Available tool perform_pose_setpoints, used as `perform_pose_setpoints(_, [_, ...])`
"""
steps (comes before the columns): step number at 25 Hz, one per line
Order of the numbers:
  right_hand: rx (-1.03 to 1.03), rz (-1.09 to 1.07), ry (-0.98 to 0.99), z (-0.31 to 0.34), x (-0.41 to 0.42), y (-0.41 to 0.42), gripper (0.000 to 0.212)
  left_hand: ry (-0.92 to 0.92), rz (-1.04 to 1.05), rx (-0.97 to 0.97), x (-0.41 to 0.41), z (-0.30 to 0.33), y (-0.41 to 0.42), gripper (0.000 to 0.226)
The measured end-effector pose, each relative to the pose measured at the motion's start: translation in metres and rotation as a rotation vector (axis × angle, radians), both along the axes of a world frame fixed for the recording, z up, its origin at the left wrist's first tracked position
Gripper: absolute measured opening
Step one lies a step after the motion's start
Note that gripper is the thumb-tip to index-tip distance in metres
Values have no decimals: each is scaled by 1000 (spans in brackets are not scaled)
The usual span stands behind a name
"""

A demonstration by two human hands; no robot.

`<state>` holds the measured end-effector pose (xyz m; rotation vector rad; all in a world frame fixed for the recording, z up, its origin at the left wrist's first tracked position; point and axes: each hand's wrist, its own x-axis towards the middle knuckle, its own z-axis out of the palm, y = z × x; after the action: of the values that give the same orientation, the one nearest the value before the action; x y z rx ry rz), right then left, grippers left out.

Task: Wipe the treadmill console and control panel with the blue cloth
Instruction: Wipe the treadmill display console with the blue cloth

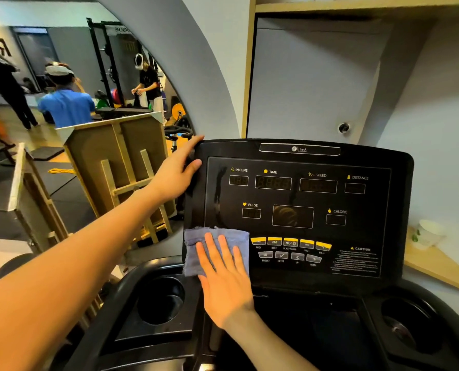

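The black treadmill console (356, 236) fills the middle and right of the head view, with dark displays and a row of yellow buttons (290, 242). The blue cloth (196, 246) lies flat on the console's lower left corner, left of the buttons. My right hand (223, 277) presses flat on the cloth with fingers spread. My left hand (178, 174) grips the console's upper left edge, thumb on the front face.
Two cup holders (161, 299) (407, 325) flank the lower tray. A wooden frame (121, 167) leans just left of the treadmill. A wooden shelf with a white cup (429, 232) is at right. Several people stand in the gym at far left.
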<state>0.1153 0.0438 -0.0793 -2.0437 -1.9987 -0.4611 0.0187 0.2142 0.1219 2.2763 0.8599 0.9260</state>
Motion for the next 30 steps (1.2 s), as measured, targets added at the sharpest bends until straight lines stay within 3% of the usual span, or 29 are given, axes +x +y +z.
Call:
perform_pose_setpoints(11, [181,17,-67,97,31,70,71,-39,-34,-79,-5,4,5,45])
perform_pose_setpoints(16, [255,3,-116,136,44,100,70,-79,-111,-135,-8,2,8,53])
perform_pose_setpoints(20, [287,25,-157,144,53,106,69,-65,-95,-129,-8,2,9,65])
perform_pose_setpoints(30, [310,-1,-210,160,123,75,71,-8,-11,-45,-3,3,1,54])
